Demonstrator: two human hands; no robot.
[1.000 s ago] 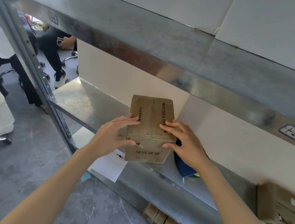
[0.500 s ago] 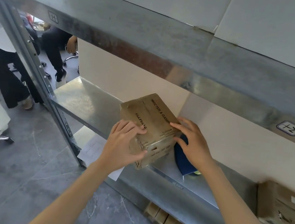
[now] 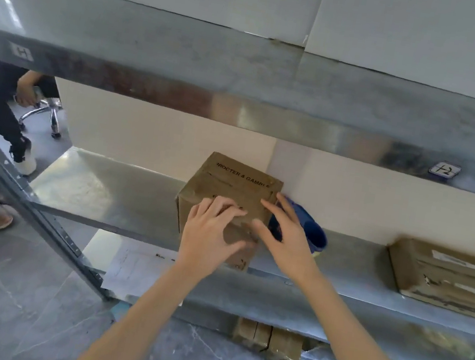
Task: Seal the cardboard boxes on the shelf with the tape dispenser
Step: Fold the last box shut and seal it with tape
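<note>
Head view: left hand (image 3: 211,232) and right hand (image 3: 288,242) lie flat, fingers straight, gripping nothing, on a brown cardboard box (image 3: 229,184).
It stands at the front edge of the slick galvanised steel shelf (image 3: 109,189), where a careless push could slide it off; the blue plastic tape dispenser (image 3: 314,236) lies just beyond, unheld.

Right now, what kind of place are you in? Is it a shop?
Probably a storeroom or packing area, not a shop: bare metal shelving with a bay tag, a cardboard box and a flatter box on it, and an office chair nearby.
</note>
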